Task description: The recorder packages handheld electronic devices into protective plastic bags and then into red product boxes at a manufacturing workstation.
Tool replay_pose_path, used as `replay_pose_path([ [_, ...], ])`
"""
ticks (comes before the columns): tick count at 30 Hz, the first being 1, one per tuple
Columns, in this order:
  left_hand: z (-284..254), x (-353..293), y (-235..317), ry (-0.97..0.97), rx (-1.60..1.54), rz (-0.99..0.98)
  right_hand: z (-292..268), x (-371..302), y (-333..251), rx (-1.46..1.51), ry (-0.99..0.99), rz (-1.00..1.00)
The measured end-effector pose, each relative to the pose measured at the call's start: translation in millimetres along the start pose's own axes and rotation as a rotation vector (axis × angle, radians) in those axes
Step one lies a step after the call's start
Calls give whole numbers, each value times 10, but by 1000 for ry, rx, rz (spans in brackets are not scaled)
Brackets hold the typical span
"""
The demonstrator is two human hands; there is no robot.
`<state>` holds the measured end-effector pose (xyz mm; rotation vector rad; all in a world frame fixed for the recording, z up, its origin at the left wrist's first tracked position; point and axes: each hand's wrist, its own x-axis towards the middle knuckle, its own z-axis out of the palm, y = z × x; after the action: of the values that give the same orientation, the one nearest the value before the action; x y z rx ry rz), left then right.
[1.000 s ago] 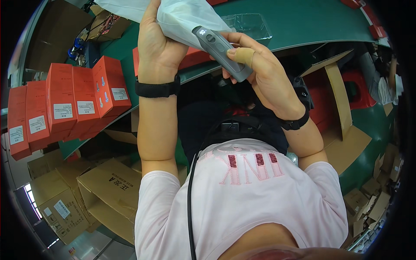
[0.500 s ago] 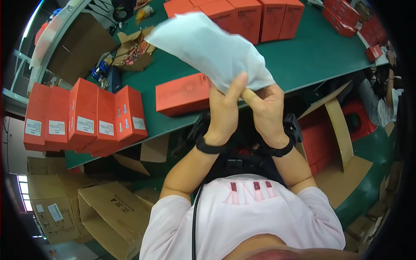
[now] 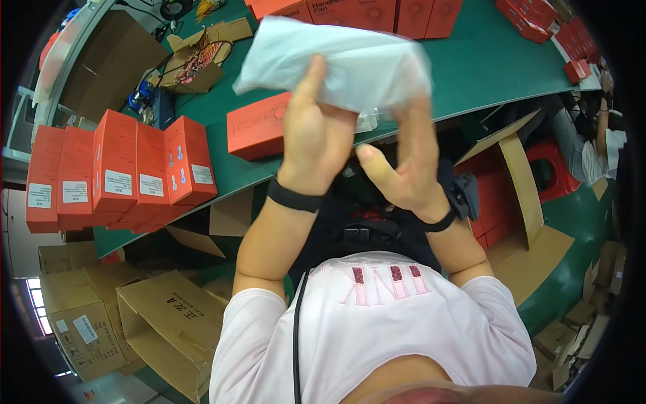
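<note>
A white soft pouch [image 3: 363, 64] with something bulky inside is held up over the table's near edge. My left hand [image 3: 315, 138] grips it from below, thumb pressed on its front face and fingers behind. My right hand [image 3: 410, 158] is at the pouch's right end, its fingers stretched upward and smeared by motion, its thumb spread away from the pouch. A red box [image 3: 254, 128] lies flat on the table behind my left hand, partly hidden by it. Between my hands, a bit of clear plastic [image 3: 367, 121] shows near the table edge.
Red boxes [image 3: 151, 165] stand in a row at the table's left end, and more red boxes [image 3: 353, 15] stand at the back. An opened carton with cords [image 3: 198, 64] sits back left. Cardboard cartons [image 3: 175, 323] are at lower left; an open carton [image 3: 528, 202] holds red boxes at right.
The pouch has turned to lie more level. My right thumb has come off it and the right hand has opened out, while my left hand has shifted left, still gripping it.
</note>
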<state>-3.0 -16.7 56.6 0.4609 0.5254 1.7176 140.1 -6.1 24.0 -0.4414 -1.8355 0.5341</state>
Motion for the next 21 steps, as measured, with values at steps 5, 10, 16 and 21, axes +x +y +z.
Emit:
replay_pose_path([
  [5, -15, -18, 90, 105, -76, 62, -403, 90, -3, -297, 251, -150],
  [10, -39, -270, -53, -47, 254, 78, -189, 229, 3, -275, -156, -76],
  [16, -244, -643, 421, -859, 1383, 242, -338, -6, 116, 716, -751, 755],
  [21, -167, -708, 390, -1064, 2236, 278, -563, -192, 221, 1048, -903, 1188],
])
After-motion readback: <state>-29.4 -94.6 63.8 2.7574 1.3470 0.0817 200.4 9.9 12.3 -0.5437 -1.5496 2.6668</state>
